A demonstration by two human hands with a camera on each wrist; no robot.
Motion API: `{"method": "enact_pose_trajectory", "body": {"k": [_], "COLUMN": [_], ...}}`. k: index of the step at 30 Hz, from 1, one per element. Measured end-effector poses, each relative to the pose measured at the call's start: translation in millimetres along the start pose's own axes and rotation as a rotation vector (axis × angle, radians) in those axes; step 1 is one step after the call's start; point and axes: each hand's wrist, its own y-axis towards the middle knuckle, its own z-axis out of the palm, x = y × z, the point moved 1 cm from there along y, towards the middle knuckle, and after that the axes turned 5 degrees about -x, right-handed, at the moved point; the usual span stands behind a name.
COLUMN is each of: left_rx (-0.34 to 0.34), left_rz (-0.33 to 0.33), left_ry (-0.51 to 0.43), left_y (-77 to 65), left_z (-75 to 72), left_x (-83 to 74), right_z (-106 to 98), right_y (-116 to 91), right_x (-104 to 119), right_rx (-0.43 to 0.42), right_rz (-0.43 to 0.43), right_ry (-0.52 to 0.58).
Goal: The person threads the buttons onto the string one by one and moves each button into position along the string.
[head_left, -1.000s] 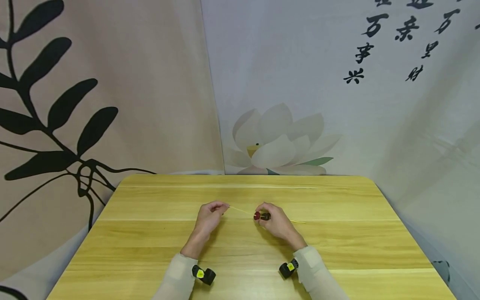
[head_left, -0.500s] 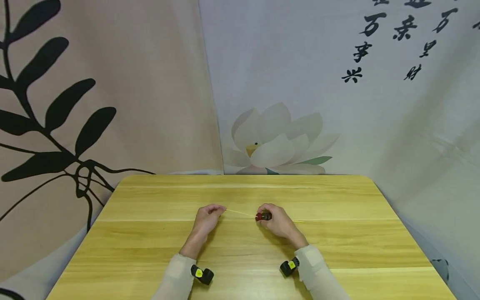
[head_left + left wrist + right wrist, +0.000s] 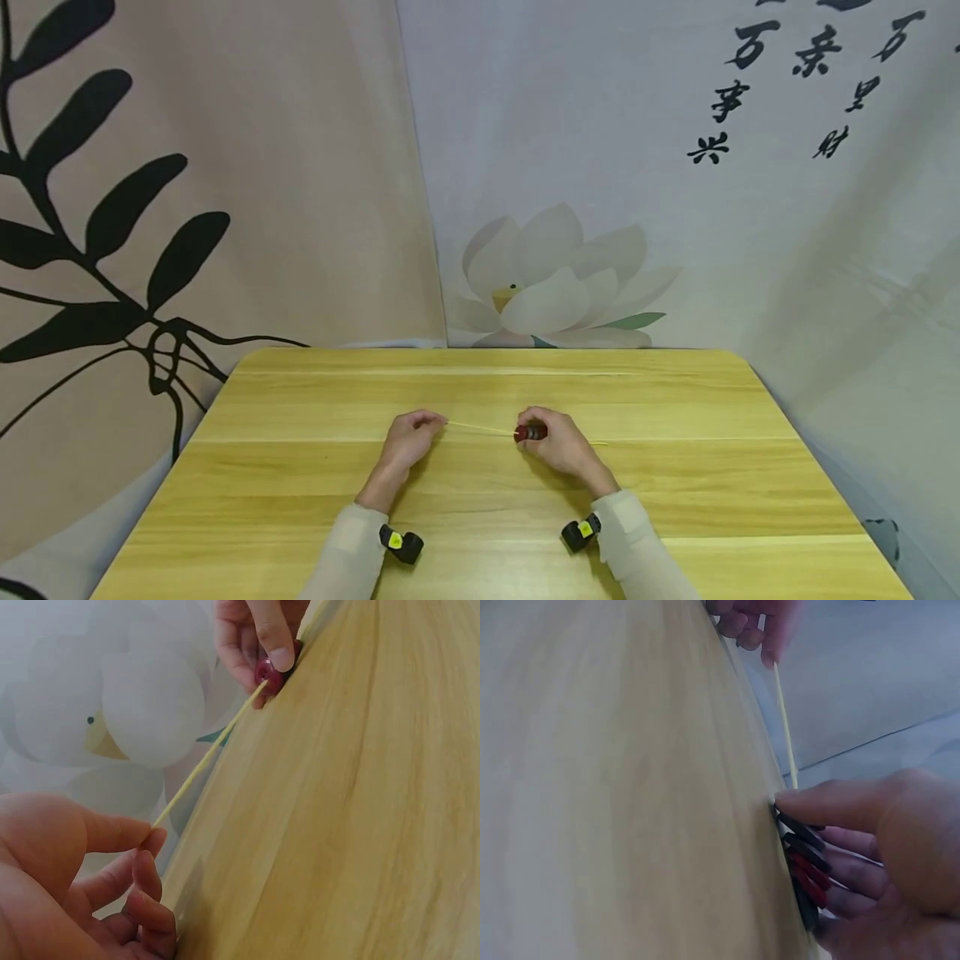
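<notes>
My left hand (image 3: 407,443) pinches a thin yellow string (image 3: 480,428) between thumb and forefinger. The string runs taut to my right hand (image 3: 561,443), which grips a short row of dark and red buttons (image 3: 532,432) threaded on it. In the left wrist view, a dark red round button (image 3: 266,676) faces left, and the string comes out of its middle. Several black and red buttons (image 3: 804,859) lie side by side under the right fingers in the right wrist view. A short string tail shows beyond the right hand; the stretch inside the grip is hidden.
Both hands are over a light wooden table (image 3: 480,533), near its middle. Behind its far edge hangs a cloth backdrop (image 3: 300,167) with printed leaves, a lotus and writing. A small black camera sits at each wrist, by the pale sleeves.
My left hand has moved a little left and toward me, and the taut string between the hands is longer. My right hand has shifted slightly right, still holding the buttons.
</notes>
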Motion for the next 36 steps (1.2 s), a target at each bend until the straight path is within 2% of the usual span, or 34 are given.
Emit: {"method": "enact_pose_trajectory", "body": {"k": [9,32,36], "left_rx": [0.017,0.034,0.052], "left_rz": [0.008,0.034,0.025], "left_ry": [0.070,0.072,0.071], "left_y": [-0.2,-1.5,-1.6], "left_z": [-0.9,1.0,1.8], "left_x": [1.6,1.9,3.3], "right_z": [-1.4,-0.2,-0.5], "right_y": [-0.4,0.2,-0.7], "right_x": [2.5,-3.6,-5.1], "right_rx": [-0.009,-0.001,0.020], "right_rz": [0.012,0.015,0.011], "right_ry": [-0.008,-0.006,0.004]}}
